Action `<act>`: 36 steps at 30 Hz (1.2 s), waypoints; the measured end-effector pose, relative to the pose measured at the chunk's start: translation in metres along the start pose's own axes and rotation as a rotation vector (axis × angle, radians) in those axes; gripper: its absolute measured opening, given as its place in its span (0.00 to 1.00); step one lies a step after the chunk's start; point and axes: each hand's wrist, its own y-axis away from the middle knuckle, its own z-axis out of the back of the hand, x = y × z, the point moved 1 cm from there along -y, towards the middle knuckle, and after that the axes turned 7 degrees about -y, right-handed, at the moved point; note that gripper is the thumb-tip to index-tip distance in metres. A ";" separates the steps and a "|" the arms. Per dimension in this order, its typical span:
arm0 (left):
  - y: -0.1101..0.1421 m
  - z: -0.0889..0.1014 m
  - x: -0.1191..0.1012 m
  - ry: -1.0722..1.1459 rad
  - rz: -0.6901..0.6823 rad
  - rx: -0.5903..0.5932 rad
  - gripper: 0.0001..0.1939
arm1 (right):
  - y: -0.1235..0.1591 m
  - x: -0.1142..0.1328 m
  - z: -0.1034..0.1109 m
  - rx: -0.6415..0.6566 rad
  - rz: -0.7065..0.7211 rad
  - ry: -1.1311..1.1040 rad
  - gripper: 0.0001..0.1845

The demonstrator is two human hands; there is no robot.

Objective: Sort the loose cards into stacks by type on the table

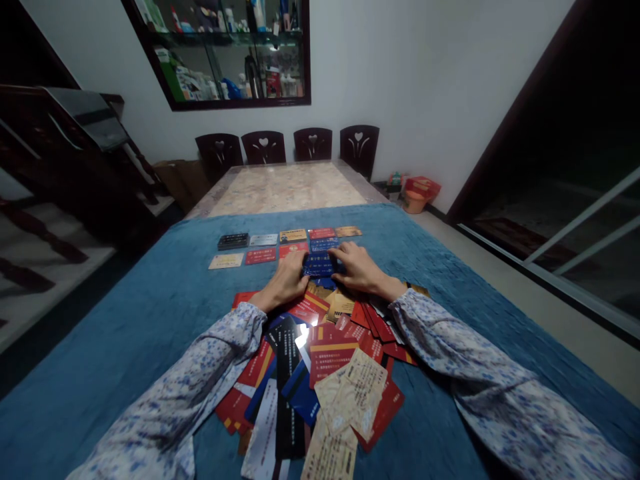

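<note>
A blue card (320, 264) with pale print lies between my two hands, gripped at its left end by my left hand (290, 275) and at its right end by my right hand (359, 267). Just beyond it sits another blue card (325, 245), below a red card (322, 233) in the far row. Left of my hands lie a red card (261, 255), a cream card (226, 261) and a black stack (233, 241). Under and in front of my wrists spreads a loose heap of cards (334, 363), red, blue, black, white and cream, overlapping at many angles.
A blue cloth (165, 320) covers the near part of the long table; its far end shows a patterned top (285, 187). Several dark chairs (263, 147) stand behind it. At right on the floor is an orange bucket (414, 201); a staircase railing (60, 153) rises at left.
</note>
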 end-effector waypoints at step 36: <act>-0.024 0.022 0.001 -0.012 0.010 0.229 0.23 | -0.019 -0.054 0.009 0.083 0.238 -0.252 0.26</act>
